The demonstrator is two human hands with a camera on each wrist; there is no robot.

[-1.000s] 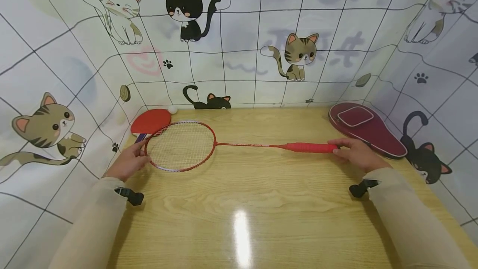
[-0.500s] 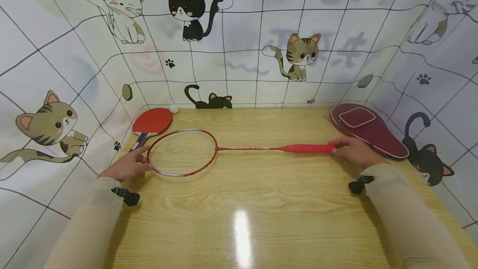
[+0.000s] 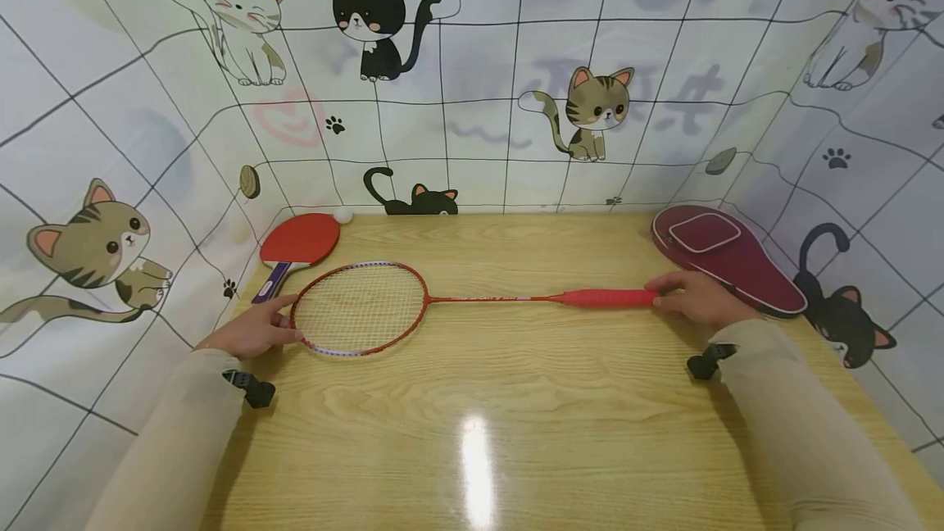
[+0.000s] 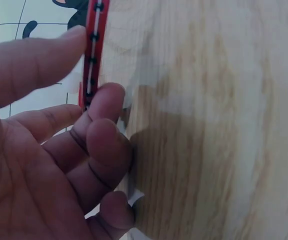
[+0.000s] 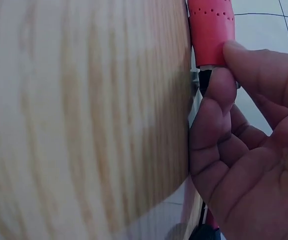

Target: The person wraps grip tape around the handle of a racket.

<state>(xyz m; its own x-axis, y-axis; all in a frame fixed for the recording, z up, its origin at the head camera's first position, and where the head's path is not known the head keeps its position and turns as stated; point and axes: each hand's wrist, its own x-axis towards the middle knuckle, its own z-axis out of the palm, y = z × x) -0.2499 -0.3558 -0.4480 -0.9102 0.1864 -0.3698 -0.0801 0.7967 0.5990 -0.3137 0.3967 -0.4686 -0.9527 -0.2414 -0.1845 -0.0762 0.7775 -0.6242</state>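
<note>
A badminton racket [image 3: 494, 299] with a red frame and a red-wrapped handle [image 3: 608, 298] lies crosswise, its strung head to the left. My left hand [image 3: 254, 329] pinches the outer rim of the head; in the left wrist view, the thumb touches the red frame [image 4: 95, 47] and the other fingers are curled near the wooden surface. At the opposite end, my right hand [image 3: 701, 299] holds the butt of the handle between thumb and fingers. The right wrist view shows the thumb against the end of the red grip [image 5: 213, 37].
Behind the left hand lies a red table tennis paddle [image 3: 301, 239] with a white ball [image 3: 343, 215] beside it. A dark red paddle case [image 3: 726, 256] sits at the back right of the wooden table [image 3: 516, 400]. Cat-patterned cloth [image 3: 479, 129] stands on three sides.
Both hands have brought the racket a little toward me and down in the view. Its head no longer overlaps the paddle's handle. Paddle, ball and case stay put.
</note>
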